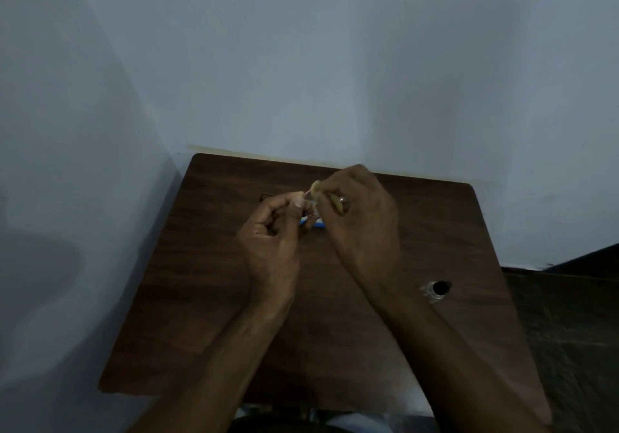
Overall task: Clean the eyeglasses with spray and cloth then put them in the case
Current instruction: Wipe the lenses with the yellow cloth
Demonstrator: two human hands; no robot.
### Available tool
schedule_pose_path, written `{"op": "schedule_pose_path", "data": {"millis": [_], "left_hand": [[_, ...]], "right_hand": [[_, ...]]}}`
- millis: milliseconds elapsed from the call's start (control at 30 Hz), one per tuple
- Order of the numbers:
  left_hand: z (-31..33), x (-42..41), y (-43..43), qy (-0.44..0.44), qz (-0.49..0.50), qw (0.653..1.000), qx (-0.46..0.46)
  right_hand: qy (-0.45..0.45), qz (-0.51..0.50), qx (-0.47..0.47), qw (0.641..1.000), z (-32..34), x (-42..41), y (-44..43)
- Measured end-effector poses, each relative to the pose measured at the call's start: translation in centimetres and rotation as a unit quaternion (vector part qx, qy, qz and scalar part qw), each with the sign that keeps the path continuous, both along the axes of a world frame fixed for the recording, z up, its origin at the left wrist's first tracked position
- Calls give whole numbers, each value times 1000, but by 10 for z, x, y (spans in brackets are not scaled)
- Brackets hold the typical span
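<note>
Pale blue wall [301, 63] behind, dark wood table [187, 298] pushed against it. Dim light.

Both hands are up over the far middle of the table. Left hand [271, 241]: fingers [296, 203] curled, thumb and forefinger pinching the eyeglasses [312, 205], which are mostly hidden with only a bit of clear lens showing. Right hand [361, 228]: fingers curled round a yellowish cloth [316, 186], pressed to the lens.

Spray bottle [435, 290], clear with a black cap, sits on the table near its right edge, well apart from the hands.

Small blue-and-white object [316, 225] lies under the hands; can't tell what it is.
</note>
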State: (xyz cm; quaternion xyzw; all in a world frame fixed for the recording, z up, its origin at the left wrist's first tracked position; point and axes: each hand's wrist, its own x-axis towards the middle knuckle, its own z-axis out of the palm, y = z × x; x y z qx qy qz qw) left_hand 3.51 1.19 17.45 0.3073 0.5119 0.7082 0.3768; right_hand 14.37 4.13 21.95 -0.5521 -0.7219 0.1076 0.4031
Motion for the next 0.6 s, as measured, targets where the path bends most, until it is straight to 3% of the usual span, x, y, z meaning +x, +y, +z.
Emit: {"op": "schedule_pose_path", "data": {"millis": [67, 200, 333, 467, 600], "left_hand": [[-2, -1, -1, 10, -2, 1000, -3], [-1, 0, 0, 1, -3, 1000, -3], [-4, 1, 1, -13, 0, 1000, -19], [-5, 3, 5, -30, 1, 999, -32], [-5, 2, 3, -27, -1, 999, -40]], "right_hand": [[-7, 29, -2, 1000, 0, -4, -8], [23, -35, -3, 999, -5, 8, 8], [37, 30, -27, 998, -1, -3, -7], [43, -22, -14, 999, -5, 4, 6], [-43, 47, -1, 998, -4, -6, -13]]}}
